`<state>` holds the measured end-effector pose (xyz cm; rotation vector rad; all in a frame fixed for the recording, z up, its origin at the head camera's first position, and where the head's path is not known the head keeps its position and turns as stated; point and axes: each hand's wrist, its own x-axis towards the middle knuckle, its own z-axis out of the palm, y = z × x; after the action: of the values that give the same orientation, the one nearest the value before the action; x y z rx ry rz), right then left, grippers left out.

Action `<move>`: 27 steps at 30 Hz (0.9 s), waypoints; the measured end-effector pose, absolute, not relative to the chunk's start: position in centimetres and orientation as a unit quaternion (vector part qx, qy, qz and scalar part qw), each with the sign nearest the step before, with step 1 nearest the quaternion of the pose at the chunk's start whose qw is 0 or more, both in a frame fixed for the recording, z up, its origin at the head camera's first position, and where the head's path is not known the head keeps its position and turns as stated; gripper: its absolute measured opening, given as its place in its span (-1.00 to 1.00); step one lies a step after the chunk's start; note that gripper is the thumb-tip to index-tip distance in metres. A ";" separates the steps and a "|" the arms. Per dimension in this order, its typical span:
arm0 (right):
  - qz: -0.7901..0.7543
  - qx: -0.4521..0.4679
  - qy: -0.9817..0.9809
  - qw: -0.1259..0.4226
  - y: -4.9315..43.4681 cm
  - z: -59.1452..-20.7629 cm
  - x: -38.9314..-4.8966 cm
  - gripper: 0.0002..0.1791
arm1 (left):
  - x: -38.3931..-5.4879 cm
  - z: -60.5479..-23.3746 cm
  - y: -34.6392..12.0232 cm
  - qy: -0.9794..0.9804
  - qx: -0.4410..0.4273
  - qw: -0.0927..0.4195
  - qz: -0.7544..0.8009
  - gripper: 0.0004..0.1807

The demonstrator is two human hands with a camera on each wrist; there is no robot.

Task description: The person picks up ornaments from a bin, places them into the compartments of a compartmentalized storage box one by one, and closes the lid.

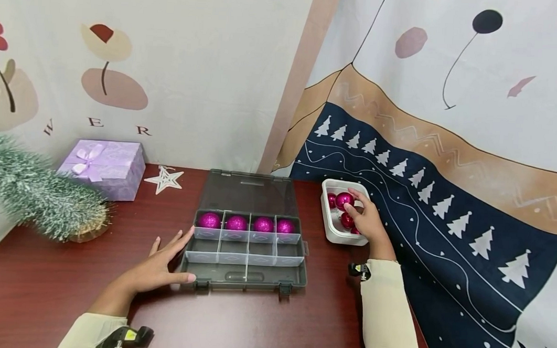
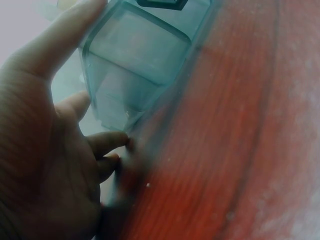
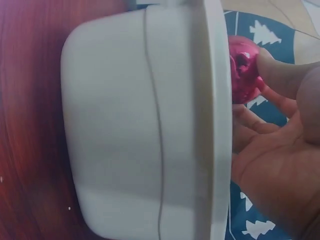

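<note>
My right hand point(image 1: 367, 220) pinches a shiny magenta ball ornament point(image 1: 344, 200) between thumb and fingers, at the rim height of a white plastic tub point(image 1: 325, 218). In the right wrist view the held ball point(image 3: 245, 70) shows just past the tub's rim. Several more shiny balls point(image 1: 347, 220) lie in the tub. My left hand point(image 1: 157, 267) is spread with straight fingers against the left side of a grey translucent divided box point(image 1: 273, 276), whose lid point(image 1: 249, 193) stands open at the back. Glittery magenta balls point(image 1: 236, 223) fill the back row of compartments, one in each.
A lilac gift box point(image 1: 127, 174) with a bow stands at the back left, beside a white star point(image 1: 165, 179). A frosted small tree point(image 1: 45, 198) leans in from the left. A dark blue cloth with tree prints point(image 1: 400, 201) hangs right of the tub.
</note>
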<state>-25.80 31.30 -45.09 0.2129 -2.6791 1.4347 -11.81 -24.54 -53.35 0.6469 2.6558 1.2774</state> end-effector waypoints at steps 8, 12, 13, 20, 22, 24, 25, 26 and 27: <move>0.565 0.040 -0.823 0.038 30.3 -44.7 -25.1 -0.36 | -11.9 -53.2 -24.5 0.879 0.219 0.058 0.420 0.29; 0.583 0.040 -0.810 0.044 29.6 -44.7 -24.9 -0.21 | -11.8 -53.2 -24.5 0.879 0.215 0.063 0.421 0.29; 0.582 0.039 -0.811 0.048 29.3 -44.7 -24.8 -0.17 | -11.8 -53.2 -24.5 0.879 0.215 0.065 0.422 0.29; 0.590 0.022 -0.802 0.089 27.9 -44.4 -24.4 -0.19 | -11.7 -53.3 -24.6 0.879 0.214 0.063 0.422 0.30; 0.606 0.024 -0.790 0.091 27.5 -44.2 -24.3 -0.21 | -11.7 -53.4 -24.5 0.879 0.215 0.063 0.421 0.30; 0.625 0.035 -0.775 0.084 27.1 -44.1 -24.1 -0.22 | -11.7 -53.4 -24.5 0.878 0.215 0.063 0.423 0.30; 0.633 0.043 -0.769 0.076 26.9 -44.0 -24.0 -0.23 | -11.7 -53.4 -24.5 0.878 0.215 0.063 0.423 0.30; 0.639 0.054 -0.764 0.069 26.7 -44.0 -23.9 -0.24 | -11.8 -53.4 -24.5 0.878 0.215 0.063 0.423 0.30; 0.645 0.064 -0.759 0.062 26.5 -44.0 -23.9 -0.25 | -11.8 -53.3 -24.5 0.878 0.216 0.063 0.424 0.29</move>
<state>-23.86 26.50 -43.96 0.1949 -2.2948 1.9499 -11.77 -24.51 -53.34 0.6515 2.6515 1.2803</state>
